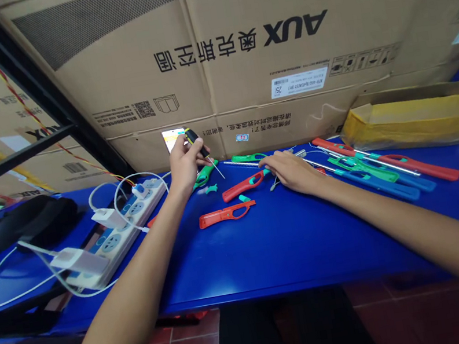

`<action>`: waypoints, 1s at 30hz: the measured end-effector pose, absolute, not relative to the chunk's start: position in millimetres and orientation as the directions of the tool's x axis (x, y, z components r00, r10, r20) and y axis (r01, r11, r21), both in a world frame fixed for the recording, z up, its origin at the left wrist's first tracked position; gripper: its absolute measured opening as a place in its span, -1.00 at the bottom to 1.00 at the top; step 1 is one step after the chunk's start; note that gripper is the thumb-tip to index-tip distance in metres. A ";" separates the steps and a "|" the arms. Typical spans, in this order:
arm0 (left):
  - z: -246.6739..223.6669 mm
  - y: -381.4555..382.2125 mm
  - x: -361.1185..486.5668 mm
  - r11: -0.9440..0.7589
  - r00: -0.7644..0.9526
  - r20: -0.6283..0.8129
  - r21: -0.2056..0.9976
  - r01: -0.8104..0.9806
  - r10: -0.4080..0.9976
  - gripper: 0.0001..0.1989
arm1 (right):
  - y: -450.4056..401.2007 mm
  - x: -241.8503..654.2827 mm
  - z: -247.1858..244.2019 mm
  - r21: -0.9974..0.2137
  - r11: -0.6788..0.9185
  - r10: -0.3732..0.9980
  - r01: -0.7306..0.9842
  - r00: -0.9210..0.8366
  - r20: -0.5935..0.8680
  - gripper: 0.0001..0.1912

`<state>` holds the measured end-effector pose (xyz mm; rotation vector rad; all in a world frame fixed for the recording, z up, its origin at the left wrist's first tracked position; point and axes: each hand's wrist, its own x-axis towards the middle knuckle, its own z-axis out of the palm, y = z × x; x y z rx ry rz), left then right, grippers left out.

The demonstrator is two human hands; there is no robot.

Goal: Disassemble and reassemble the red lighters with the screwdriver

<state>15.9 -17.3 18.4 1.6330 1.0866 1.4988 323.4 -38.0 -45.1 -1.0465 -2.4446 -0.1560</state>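
A black and yellow screwdriver (196, 142) is held in my left hand (184, 163), its thin shaft slanting down to the right over the blue table (227, 260). My right hand (293, 170) rests low over small parts beside a red lighter casing (244, 186); its fingers curl down, and what lies under them is hidden. Nearer the front edge lies an orange-red casing half (219, 216), with a small teal piece (243, 198) just above it. Behind my left hand a green casing (206, 174) shows partly, near a small teal part (211, 189).
A lit phone (171, 138) leans on the large cardboard box (214, 80). At left lie a power strip (131, 218) with white chargers and a black item (22, 224). Several red, green and blue casings (390, 183) and metal tubes lie right, before a yellow-taped box (423, 119).
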 end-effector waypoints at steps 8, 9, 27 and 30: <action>17.6 -23.1 20.8 -0.471 0.175 0.441 0.858 0.207 0.880 -0.68 | -41.3 322.6 -46.0 -0.074 0.724 0.644 0.686 -0.633 0.429 -0.64; 18.6 -24.9 20.9 -0.486 0.185 0.454 0.847 0.215 0.872 -0.69 | -42.2 322.5 -45.6 -0.092 0.730 0.644 0.678 -0.635 0.427 -0.63; 20.1 -31.4 18.4 -0.489 0.361 0.416 0.862 0.135 0.834 -0.68 | -35.9 322.9 -56.3 -0.139 0.747 0.648 0.650 -0.666 0.369 -0.61; 27.0 -32.2 13.9 -0.496 0.407 0.405 0.856 0.147 0.819 -0.71 | -35.8 323.0 -56.4 -0.146 0.746 0.650 0.650 -0.664 0.370 -0.60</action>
